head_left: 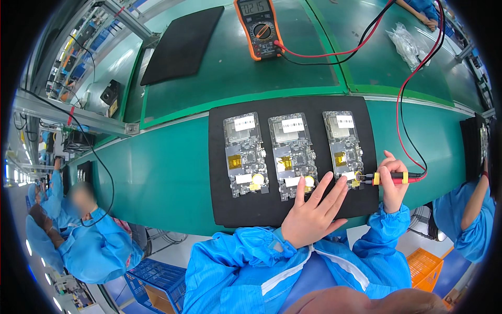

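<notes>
Three circuit boards lie in a row on a black foam mat (217, 157): a left board (250, 152), a middle board (298, 149) and a right board (352, 143). Each carries a white label, a gold patch and a round yellow part near its lower end. My right hand (393, 188) is closed around a pair of red and black test probes (380, 178) banded in yellow, their tips at the right board's round part. Fingers spread, my left hand (312, 216) reaches over the lower ends of the middle and right boards and holds nothing.
Red and black leads run to an orange digital multimeter (256, 31) with a lit display. Beside it lies a black pad (183, 46); a clear plastic bag (407, 47) is at the far right. People in blue work at both sides. Blue (151, 287) and orange crates (423, 268) stand below the bench.
</notes>
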Demonstrator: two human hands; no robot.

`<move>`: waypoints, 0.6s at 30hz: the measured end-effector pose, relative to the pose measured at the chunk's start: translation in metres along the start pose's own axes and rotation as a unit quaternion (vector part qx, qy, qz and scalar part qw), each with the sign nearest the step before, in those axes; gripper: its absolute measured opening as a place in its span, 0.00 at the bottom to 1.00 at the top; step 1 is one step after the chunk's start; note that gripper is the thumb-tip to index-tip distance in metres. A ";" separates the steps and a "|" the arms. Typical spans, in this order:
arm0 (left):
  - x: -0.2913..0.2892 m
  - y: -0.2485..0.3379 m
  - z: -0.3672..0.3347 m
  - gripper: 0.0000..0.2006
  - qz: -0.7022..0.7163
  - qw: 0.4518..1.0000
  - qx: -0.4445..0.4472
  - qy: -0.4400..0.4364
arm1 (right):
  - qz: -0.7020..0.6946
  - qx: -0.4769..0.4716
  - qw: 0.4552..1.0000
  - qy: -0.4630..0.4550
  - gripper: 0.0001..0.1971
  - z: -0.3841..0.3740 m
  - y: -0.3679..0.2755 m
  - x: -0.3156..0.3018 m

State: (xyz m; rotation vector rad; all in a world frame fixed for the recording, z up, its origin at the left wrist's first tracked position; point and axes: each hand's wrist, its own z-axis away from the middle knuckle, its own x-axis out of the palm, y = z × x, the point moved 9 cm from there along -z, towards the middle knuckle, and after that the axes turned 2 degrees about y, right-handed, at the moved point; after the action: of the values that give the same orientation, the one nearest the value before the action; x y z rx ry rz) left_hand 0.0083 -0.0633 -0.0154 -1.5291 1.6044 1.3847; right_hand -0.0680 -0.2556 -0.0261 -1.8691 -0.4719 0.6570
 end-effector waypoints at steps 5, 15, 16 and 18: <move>-0.001 0.001 0.000 0.34 0.005 1.000 0.005 0.000 | -0.007 0.006 1.000 0.003 0.08 0.001 0.003 -0.001; -0.005 0.000 0.001 0.35 0.023 1.000 0.005 0.016 | 0.000 0.016 1.000 0.007 0.08 0.002 0.007 -0.003; -0.010 0.000 0.002 0.35 0.025 0.999 0.003 0.019 | -0.010 0.016 1.000 0.003 0.08 0.003 0.008 -0.002; -0.023 -0.005 0.003 0.35 0.028 0.999 -0.004 0.033 | -0.003 0.022 1.000 0.001 0.08 0.003 0.009 -0.003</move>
State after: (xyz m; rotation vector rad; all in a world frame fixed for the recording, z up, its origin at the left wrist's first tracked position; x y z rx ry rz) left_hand 0.0173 -0.0504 0.0019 -1.5606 1.6965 1.3848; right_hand -0.0719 -0.2587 -0.0351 -1.8262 -0.4583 0.6569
